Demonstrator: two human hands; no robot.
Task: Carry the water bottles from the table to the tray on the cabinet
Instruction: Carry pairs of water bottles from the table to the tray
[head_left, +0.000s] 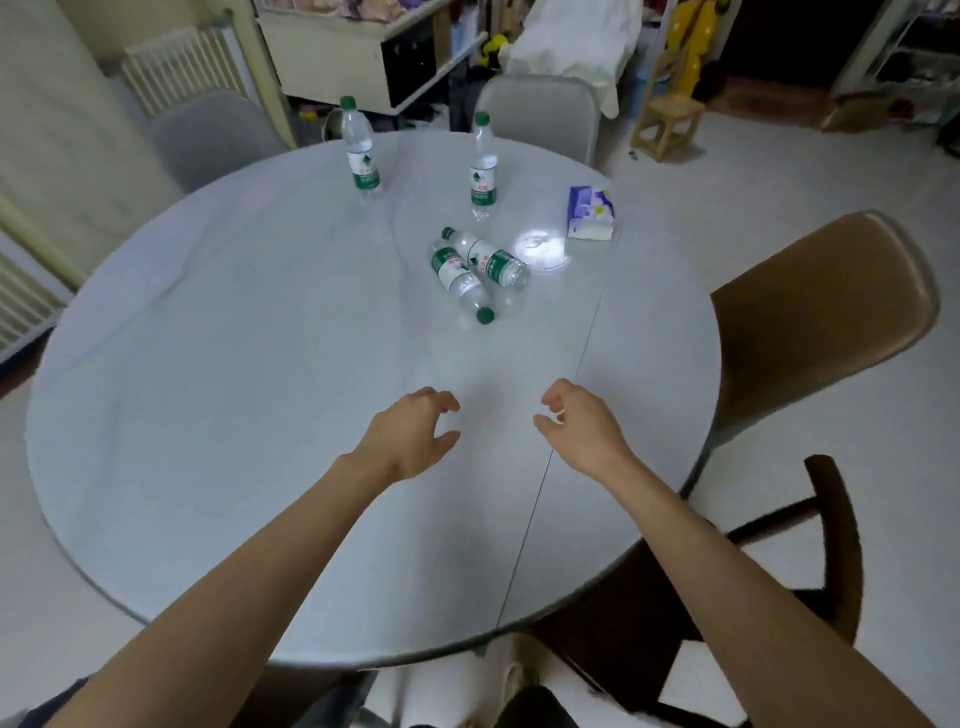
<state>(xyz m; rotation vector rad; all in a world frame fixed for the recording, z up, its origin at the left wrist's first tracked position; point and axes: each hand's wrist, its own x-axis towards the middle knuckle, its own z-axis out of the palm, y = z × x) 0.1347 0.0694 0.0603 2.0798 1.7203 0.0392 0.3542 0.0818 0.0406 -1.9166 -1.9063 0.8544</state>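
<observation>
Both empty: left hand (410, 436), right hand (582, 426); bottles (470, 270) apart.

Clear bottles (360, 150) with green caps and labels; pale grey table (208, 364).

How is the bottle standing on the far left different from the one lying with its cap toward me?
The far-left bottle stands upright near the table's far edge, alone; the lying bottle is on its side mid-table, touching another fallen bottle. The standing one's cap points up; the lying one's points toward the open hands. Both are clear with green caps and green-and-white labels.
</observation>
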